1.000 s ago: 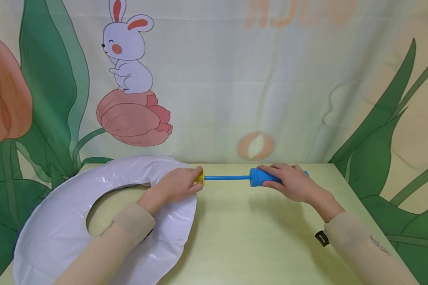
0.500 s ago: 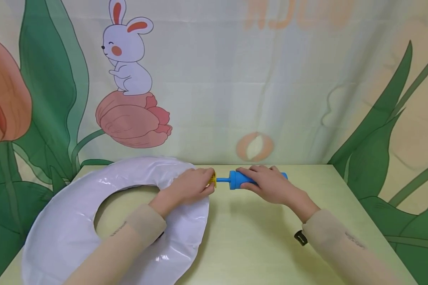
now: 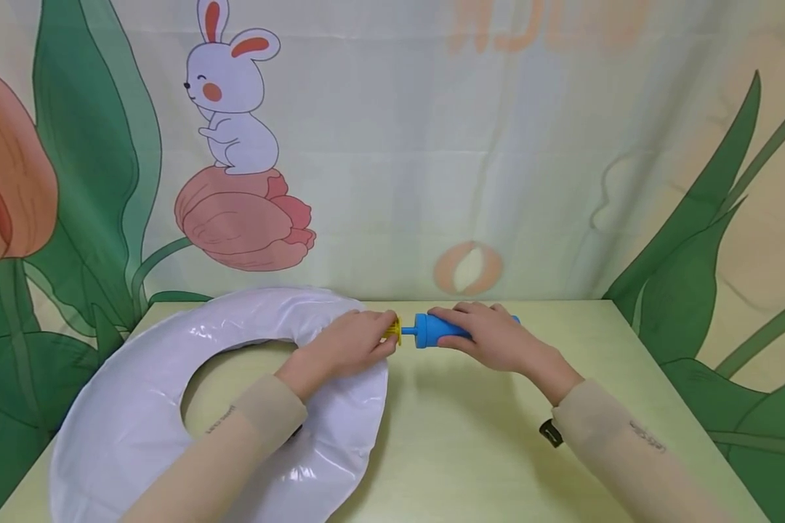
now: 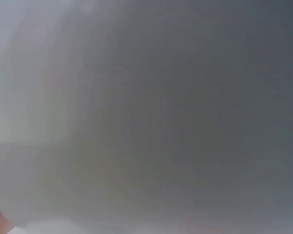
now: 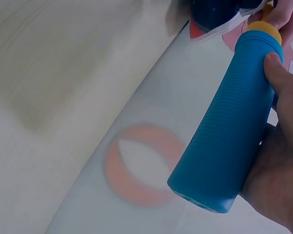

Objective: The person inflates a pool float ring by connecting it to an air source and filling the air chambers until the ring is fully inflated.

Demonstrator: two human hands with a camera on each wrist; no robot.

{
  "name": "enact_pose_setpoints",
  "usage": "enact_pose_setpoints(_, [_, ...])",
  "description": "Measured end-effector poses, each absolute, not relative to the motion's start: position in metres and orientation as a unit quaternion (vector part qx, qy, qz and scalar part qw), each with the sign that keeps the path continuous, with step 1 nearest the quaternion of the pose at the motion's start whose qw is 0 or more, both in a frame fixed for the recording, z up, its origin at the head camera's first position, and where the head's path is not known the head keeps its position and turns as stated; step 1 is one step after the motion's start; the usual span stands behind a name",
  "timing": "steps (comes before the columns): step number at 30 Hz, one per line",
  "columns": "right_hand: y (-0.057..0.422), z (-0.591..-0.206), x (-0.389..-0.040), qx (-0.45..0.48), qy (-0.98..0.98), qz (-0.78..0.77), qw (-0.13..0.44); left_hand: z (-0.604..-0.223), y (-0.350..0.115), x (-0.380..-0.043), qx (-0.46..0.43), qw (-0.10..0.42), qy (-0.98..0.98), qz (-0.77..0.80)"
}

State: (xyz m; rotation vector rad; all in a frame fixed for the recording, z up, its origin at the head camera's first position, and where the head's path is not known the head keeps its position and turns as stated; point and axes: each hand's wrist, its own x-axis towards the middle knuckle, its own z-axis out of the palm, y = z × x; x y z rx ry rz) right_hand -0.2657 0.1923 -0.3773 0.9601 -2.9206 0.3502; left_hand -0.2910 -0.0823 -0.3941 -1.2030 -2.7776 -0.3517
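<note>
A: Writing?
B: Small dark script on L sleeve (image 3: 251, 421) & R sleeve (image 3: 605, 428), too tiny to read for sure. Orange lettering at top of backdrop (image 3: 392, 160), blurred, cut by frame edge; illegible.

A: Pump?
B: Held up over far part of tabletop (image 3: 471, 443), approx. horiz. in head view. Blue barrel (image 3: 435, 331), short length of blue rod (image 3: 408, 330), yellow handle (image 3: 398, 332) just by R edge of pale, wrinkled ring (image 3: 124, 436).

A: Fingers?
B: L hand (image 3: 349, 341): curled round yellow handle, closed up on it. R hand (image 3: 500, 338): wrapped round barrel, spread abt as wide as barrel.

A: Wrist cams vs. head?
B: R wrist adds ribbing on barrel, its flat end, R thumb along its side; also a dark-blue patch (image 5: 212, 14) w/ red edge, can't tell if ring's underside. L wrist: mostly grey blur, sliver of skin in corner. Only head gets rod, whole rabbit print (image 3: 235, 109) & both sleeves.
</note>
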Motion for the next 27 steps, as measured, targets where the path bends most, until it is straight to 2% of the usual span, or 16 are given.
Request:
enact_pose_setpoints(17, [0.255, -0.381, -0.264, 0.266, -0.955, 0.128, 0.014, -0.394, -0.124, -0.300, -0.393, 0.041, -0.906, -0.151])
enact_pose_setpoints(27, [0.243, -0.380, -0.260, 0.273, -0.955, 0.111, 0.031, -0.391, -0.115, -0.296, -0.408, 0.052, -0.902, -0.131])
